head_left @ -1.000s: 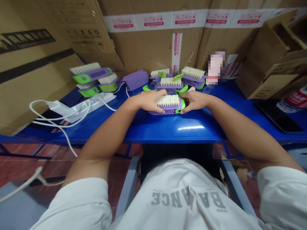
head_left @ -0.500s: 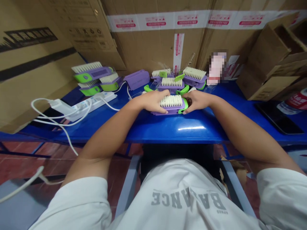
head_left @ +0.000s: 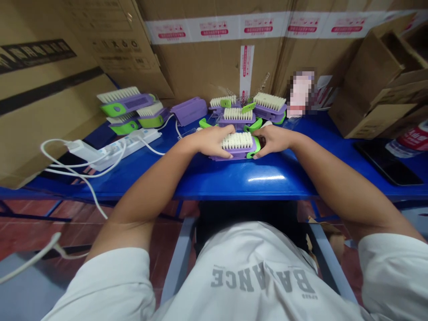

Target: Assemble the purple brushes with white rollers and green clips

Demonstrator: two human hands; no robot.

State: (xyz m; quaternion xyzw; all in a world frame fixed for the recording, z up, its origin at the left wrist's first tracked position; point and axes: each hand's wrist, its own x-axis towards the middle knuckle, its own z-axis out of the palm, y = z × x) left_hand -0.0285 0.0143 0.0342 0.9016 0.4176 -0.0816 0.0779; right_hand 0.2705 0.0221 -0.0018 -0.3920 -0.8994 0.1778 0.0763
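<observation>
A purple scrub brush (head_left: pixel 238 142) with pale bristles facing up and a green end piece is held low over the blue table. My left hand (head_left: pixel 217 139) wraps its left end, thumb along the near side. At the green end, my right hand (head_left: pixel 270 140) grips with thumb in front; its other fingers are partly hidden behind the brush. Just beyond lies another purple brush (head_left: pixel 238 117), with a loose green piece (head_left: pixel 253 125) near my right fingers. Further back are a brush on the right (head_left: pixel 270 104) and a brush on the left (head_left: pixel 222 103).
Several brushes (head_left: pixel 124 104) are piled at left, beside a purple casing (head_left: pixel 189 111). A white power strip (head_left: pixel 130 145) with cables lies in front. Large cardboard boxes (head_left: pixel 214 67) wall the back. A black phone (head_left: pixel 389 162) and a red-labelled bottle (head_left: pixel 411 140) are at right.
The view has shifted very slightly, so everything sits a little further left. Both hands keep the same grip on the brush.
</observation>
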